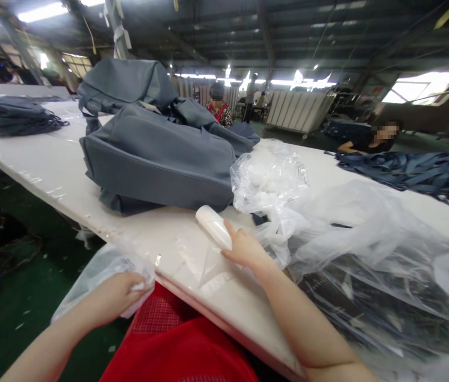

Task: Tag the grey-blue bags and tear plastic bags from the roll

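Observation:
My left hand (131,289), in front of the table edge, is closed on a crumpled translucent plastic bag (93,278) that hangs over the edge. On the tabletop my right hand (246,248) grips the near end of a white plastic roll (212,225), thumb above and fingers below. Flat clear plastic (203,260) lies beneath and in front of the roll. Just behind the roll sit stacked blue-grey bags (161,156) with a smooth, leather-like surface. Bunched clear plastic (270,178) lies right of them.
Large clear plastic sacks (368,254) with dark contents cover the right side of the white table (69,170). Folded grey pieces (17,114) are piled at the far left, blue straps (399,167) at the far right. Co-workers (220,106) are beyond the table.

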`<act>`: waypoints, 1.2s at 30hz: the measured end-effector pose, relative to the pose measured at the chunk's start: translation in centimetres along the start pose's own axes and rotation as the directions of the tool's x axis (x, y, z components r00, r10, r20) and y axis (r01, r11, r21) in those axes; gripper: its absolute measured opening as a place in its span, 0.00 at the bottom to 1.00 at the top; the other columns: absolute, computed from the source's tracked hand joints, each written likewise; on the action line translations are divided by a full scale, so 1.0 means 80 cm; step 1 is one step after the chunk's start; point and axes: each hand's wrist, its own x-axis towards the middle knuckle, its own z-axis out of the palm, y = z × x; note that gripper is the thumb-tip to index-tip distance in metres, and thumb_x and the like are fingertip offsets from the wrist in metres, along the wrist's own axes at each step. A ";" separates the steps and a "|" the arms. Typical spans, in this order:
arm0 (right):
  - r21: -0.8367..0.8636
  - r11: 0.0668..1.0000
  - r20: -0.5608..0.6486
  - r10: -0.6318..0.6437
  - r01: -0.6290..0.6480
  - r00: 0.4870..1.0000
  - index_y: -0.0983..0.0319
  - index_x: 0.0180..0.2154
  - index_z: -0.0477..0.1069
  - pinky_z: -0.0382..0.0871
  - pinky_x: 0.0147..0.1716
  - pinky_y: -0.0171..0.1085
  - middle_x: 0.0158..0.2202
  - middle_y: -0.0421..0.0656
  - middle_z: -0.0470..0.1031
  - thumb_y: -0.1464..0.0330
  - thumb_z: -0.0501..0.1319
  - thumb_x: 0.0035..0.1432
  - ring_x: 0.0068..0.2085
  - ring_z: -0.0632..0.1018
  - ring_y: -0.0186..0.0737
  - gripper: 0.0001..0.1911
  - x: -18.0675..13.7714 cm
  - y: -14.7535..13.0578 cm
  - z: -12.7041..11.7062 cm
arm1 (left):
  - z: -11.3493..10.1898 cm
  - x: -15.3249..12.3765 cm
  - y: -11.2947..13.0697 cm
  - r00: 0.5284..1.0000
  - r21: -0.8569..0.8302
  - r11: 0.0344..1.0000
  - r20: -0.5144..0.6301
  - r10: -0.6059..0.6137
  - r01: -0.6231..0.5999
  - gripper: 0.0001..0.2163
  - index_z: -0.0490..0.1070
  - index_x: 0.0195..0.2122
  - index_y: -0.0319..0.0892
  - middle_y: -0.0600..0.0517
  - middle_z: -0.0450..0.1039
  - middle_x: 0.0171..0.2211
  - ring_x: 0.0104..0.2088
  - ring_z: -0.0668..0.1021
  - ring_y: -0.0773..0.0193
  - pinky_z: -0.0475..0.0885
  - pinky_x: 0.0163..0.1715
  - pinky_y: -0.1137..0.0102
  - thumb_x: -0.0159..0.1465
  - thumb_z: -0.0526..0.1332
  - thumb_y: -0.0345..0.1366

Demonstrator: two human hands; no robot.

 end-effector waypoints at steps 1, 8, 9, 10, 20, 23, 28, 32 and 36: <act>0.004 1.000 -0.004 0.001 -0.001 1.000 0.58 0.69 0.37 0.65 0.44 0.41 0.48 0.55 0.72 0.57 0.63 0.53 0.46 0.77 0.55 0.51 0.000 0.000 0.001 | 0.004 0.020 0.025 0.996 0.040 0.998 0.072 0.046 -0.049 0.13 0.76 0.27 0.45 0.48 0.79 0.31 0.35 0.79 0.54 0.70 0.38 0.65 0.61 0.55 0.42; 0.042 0.999 -0.023 0.009 -0.008 1.000 0.57 0.69 0.40 0.65 0.41 0.42 0.46 0.54 0.73 0.58 0.63 0.51 0.44 0.78 0.55 0.50 0.000 0.000 0.000 | 0.009 0.174 0.106 0.987 0.125 0.992 -0.157 -0.013 0.033 0.14 0.73 0.45 0.37 0.40 0.70 0.53 0.51 0.75 0.55 0.65 0.52 0.67 0.67 0.52 0.38; 0.049 0.999 -0.028 0.012 -0.010 1.000 0.58 0.69 0.40 0.65 0.41 0.42 0.46 0.54 0.73 0.59 0.63 0.50 0.44 0.77 0.55 0.50 0.000 -0.001 0.000 | 0.010 0.192 0.107 0.982 0.124 0.988 -0.177 -0.064 0.087 0.15 0.71 0.47 0.35 0.37 0.69 0.53 0.52 0.75 0.53 0.66 0.52 0.65 0.67 0.52 0.37; 0.054 0.998 -0.033 0.016 -0.014 0.999 0.58 0.69 0.41 0.65 0.41 0.42 0.46 0.54 0.72 0.60 0.63 0.50 0.44 0.77 0.55 0.50 0.000 -0.002 0.001 | 0.013 0.206 0.109 0.974 0.120 0.983 -0.195 -0.112 0.137 0.16 0.69 0.50 0.33 0.34 0.69 0.53 0.52 0.75 0.51 0.66 0.51 0.64 0.66 0.53 0.36; 0.084 0.996 -0.084 0.047 -0.040 0.995 0.57 0.68 0.44 0.66 0.40 0.42 0.45 0.54 0.73 0.60 0.63 0.50 0.43 0.78 0.55 0.49 -0.003 -0.009 0.003 | 0.042 0.230 0.118 0.971 0.062 0.981 -0.165 -0.173 0.186 0.12 0.72 0.43 0.39 0.39 0.77 0.46 0.47 0.79 0.50 0.70 0.45 0.63 0.64 0.55 0.40; 0.085 0.995 -0.104 0.056 -0.047 0.993 0.58 0.68 0.45 0.67 0.40 0.43 0.44 0.54 0.74 0.55 0.63 0.51 0.43 0.78 0.56 0.48 -0.004 -0.009 0.004 | 0.044 0.225 0.113 0.950 0.073 0.973 -0.243 -0.197 0.220 0.15 0.68 0.49 0.36 0.35 0.71 0.52 0.49 0.77 0.49 0.68 0.47 0.61 0.64 0.55 0.39; 0.109 0.992 -0.096 0.070 -0.060 0.993 0.67 0.66 0.52 0.68 0.42 0.46 0.45 0.59 0.77 0.45 0.55 0.57 0.45 0.78 0.59 0.45 -0.001 0.003 0.000 | 0.043 0.226 0.106 0.941 0.062 0.963 -0.238 -0.241 0.263 0.17 0.66 0.50 0.31 0.32 0.74 0.47 0.47 0.78 0.46 0.70 0.43 0.61 0.64 0.56 0.38; 0.064 0.988 0.015 0.138 -0.139 0.990 0.70 0.51 0.72 0.69 0.45 0.48 0.45 0.61 0.77 0.41 0.46 0.59 0.46 0.78 0.60 0.41 0.005 0.023 -0.009 | 0.044 0.226 0.102 0.961 0.050 0.977 -0.199 -0.192 0.206 0.11 0.72 0.44 0.37 0.38 0.76 0.44 0.46 0.78 0.50 0.69 0.44 0.63 0.63 0.56 0.35; 0.021 0.990 0.030 0.141 -0.142 0.990 0.70 0.44 0.77 0.69 0.46 0.49 0.44 0.62 0.78 0.39 0.43 0.59 0.47 0.78 0.62 0.44 0.009 0.036 -0.019 | 0.050 0.222 0.104 0.945 0.012 0.981 -0.270 -0.183 0.193 0.11 0.71 0.44 0.37 0.36 0.73 0.49 0.48 0.77 0.51 0.68 0.47 0.63 0.65 0.53 0.34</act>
